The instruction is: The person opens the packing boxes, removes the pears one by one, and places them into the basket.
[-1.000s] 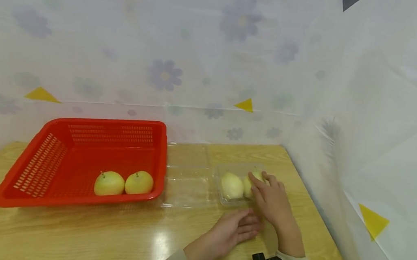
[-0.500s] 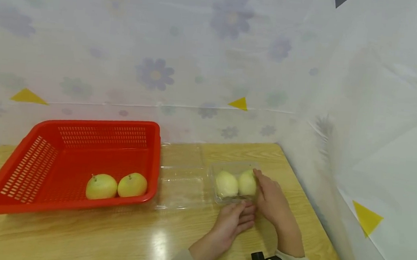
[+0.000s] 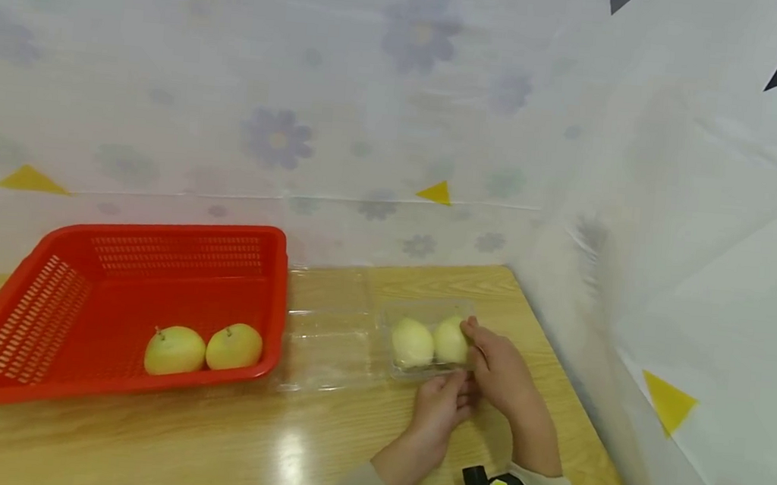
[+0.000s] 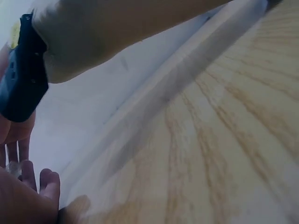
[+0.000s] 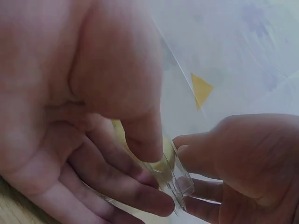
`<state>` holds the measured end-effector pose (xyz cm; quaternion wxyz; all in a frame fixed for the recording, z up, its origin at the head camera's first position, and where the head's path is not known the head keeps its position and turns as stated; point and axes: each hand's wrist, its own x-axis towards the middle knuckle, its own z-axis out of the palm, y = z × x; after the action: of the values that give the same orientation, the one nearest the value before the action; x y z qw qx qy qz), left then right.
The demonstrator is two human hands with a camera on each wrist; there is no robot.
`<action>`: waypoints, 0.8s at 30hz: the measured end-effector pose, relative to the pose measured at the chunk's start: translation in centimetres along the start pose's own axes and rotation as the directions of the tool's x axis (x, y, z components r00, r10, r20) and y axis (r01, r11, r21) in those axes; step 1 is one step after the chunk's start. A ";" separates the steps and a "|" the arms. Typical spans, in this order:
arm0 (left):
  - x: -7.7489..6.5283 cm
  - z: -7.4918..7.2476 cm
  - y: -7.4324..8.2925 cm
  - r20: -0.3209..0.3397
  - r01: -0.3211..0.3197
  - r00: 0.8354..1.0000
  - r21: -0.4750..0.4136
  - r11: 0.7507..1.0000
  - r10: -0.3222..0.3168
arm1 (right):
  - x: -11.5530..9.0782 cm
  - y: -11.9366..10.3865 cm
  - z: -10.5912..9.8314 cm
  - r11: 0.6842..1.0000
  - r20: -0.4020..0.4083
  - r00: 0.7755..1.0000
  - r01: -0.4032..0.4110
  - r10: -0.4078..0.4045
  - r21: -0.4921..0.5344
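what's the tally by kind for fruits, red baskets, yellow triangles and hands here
Fruits: 4 (2 in the red basket, 2 in a clear container)
Red basket: 1
Yellow triangles: 3
Hands: 2 (left hand, right hand)
Total: 10

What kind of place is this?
Probably a small indoor work corner, though I can't tell which building. There's a wooden table, a flowery sheet hung behind it, and a red basket and clear box, each with two yellow fruits inside.
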<state>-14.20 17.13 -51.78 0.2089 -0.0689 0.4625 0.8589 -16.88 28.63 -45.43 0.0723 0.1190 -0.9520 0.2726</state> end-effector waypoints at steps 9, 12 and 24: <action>0.5 0.4 0.0 -0.024 -0.086 0.996 0.009 0.996 0.086 | 0.5 -0.5 0.2 1.000 0.006 1.000 0.003 -0.003 0.003; 0.6 0.5 -0.1 -0.032 -0.077 0.997 -0.001 0.997 0.077 | 0.4 -0.4 0.1 1.000 0.009 1.000 -0.009 0.009 -0.007; 0.7 0.6 -0.3 0.002 -0.046 0.999 -0.016 0.999 0.046 | -0.1 0.8 -0.1 0.922 -0.138 0.947 -0.240 0.292 0.303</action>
<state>-14.69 18.02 -51.91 0.1893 -0.0587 0.4568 0.8672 -16.97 29.37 -45.74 0.1026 -0.0278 -0.9002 0.4223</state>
